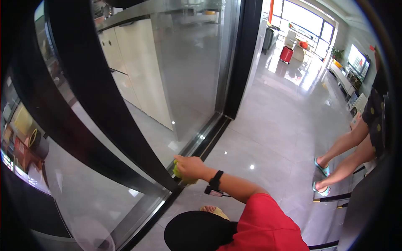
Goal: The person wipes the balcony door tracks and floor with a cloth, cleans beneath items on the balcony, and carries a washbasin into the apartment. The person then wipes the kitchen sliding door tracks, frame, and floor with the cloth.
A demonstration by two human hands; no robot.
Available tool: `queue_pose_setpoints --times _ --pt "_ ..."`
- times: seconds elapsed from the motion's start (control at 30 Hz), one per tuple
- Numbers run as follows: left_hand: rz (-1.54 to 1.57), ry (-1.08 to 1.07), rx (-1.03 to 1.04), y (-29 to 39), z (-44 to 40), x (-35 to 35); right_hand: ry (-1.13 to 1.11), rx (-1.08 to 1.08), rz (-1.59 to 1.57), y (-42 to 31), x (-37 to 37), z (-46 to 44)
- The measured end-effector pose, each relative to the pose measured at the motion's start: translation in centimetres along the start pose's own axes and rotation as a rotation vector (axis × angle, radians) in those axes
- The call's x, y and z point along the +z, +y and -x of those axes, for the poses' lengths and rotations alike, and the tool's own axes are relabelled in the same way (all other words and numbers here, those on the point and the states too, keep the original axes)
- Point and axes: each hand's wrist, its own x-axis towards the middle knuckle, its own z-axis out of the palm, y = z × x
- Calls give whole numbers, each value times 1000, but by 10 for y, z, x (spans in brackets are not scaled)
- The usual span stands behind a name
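Observation:
My right hand [191, 168] is closed around a crumpled green cloth [177, 169]. It is at the bottom of a black-framed glass door [138, 144], by the dark floor track [211, 134]. The cloth shows at the finger side of the fist and hangs a little below it; the rest is hidden by the hand. A black band [216, 179] with a small device is on my wrist. My left hand is out of view.
A person's legs [347, 152] in light blue clogs stand at the right, near chair legs [333, 198]. My foot [215, 210] in a yellow slipper is below my arm. White cabinets [134, 67] show behind the glass. A red suitcase [286, 54] stands farther back.

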Motion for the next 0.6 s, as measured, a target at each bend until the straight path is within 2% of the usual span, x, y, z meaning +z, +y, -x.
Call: queue_pose_setpoints --times 0.1,0.23,0.27,0.33,0.47,0.53,0.6 --pt "17 3 9 1 4 1 47 -287 -133 -14 -51 -9" --pt "21 0 21 1 6 4 -139 -504 -293 -45 -97 -40" --pt "25 1 24 2 7 4 -154 -519 -298 -46 -99 -48" --pt "24 9 32 6 11 5 -505 -373 -393 -47 -96 -61" --pt "30 10 48 12 12 13 -598 -319 -500 -44 -97 -75" --pt "25 -8 61 14 10 17 -625 -369 -292 -54 -105 -77" --pt "13 -34 88 30 6 29 -545 -420 -414 -51 -101 -70"
